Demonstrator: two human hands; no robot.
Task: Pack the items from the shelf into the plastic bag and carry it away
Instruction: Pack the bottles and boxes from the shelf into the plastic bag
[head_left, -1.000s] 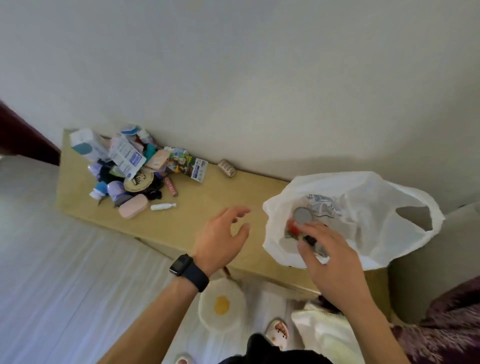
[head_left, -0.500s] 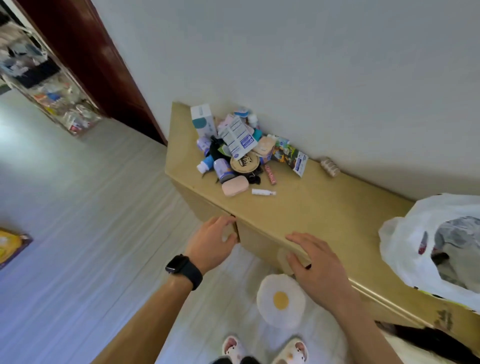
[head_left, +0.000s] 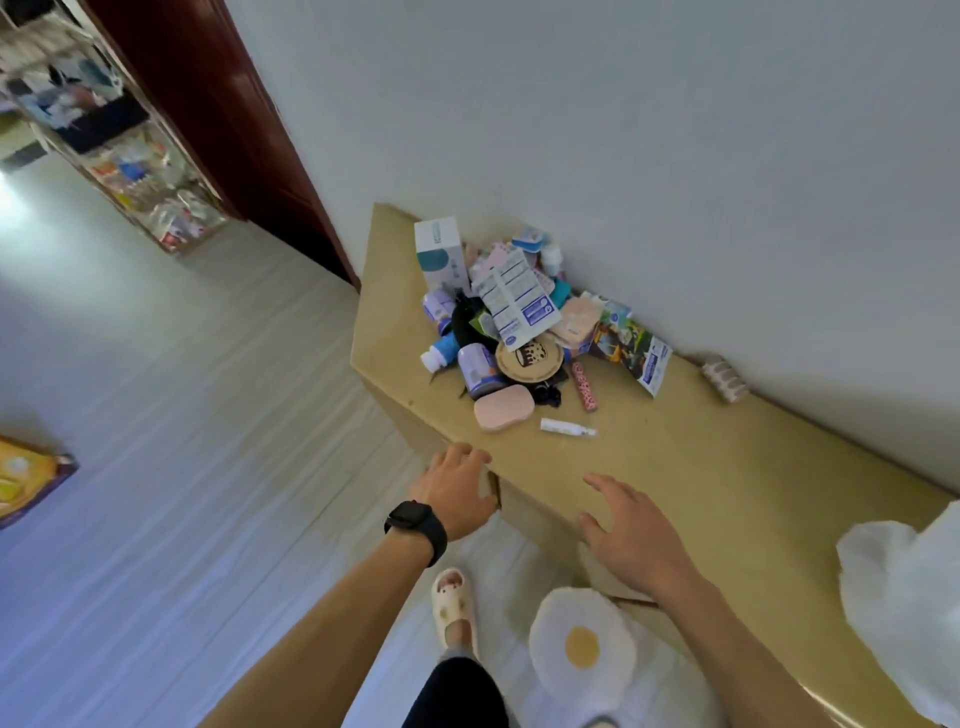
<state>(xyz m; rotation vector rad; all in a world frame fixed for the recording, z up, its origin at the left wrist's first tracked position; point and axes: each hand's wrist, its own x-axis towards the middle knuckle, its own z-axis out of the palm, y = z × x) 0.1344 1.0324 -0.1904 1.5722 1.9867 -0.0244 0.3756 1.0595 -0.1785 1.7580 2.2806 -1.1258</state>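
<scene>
A heap of small items (head_left: 511, 312) lies on the far left end of a tan wooden shelf (head_left: 701, 457) against the wall: boxes, bottles, a round tin, a pink case (head_left: 503, 408) and a small white tube (head_left: 566, 427). The white plastic bag (head_left: 904, 608) sits at the shelf's right end, partly cut off by the frame. My left hand (head_left: 457, 491), with a black watch on the wrist, hovers at the shelf's front edge with relaxed fingers. My right hand (head_left: 631, 535) is spread over the front edge, holding nothing.
A fried-egg shaped cushion (head_left: 582, 644) lies on the floor below the shelf, beside my slippered foot (head_left: 454, 603). A dark red door (head_left: 218, 119) stands left of the shelf. A small ribbed object (head_left: 724, 382) rests by the wall. A yellow box (head_left: 26, 480) lies on the floor at far left.
My right hand left the bag and both hands moved left along the shelf toward the heap. The view swung left, so the bag now sits at the right edge.
</scene>
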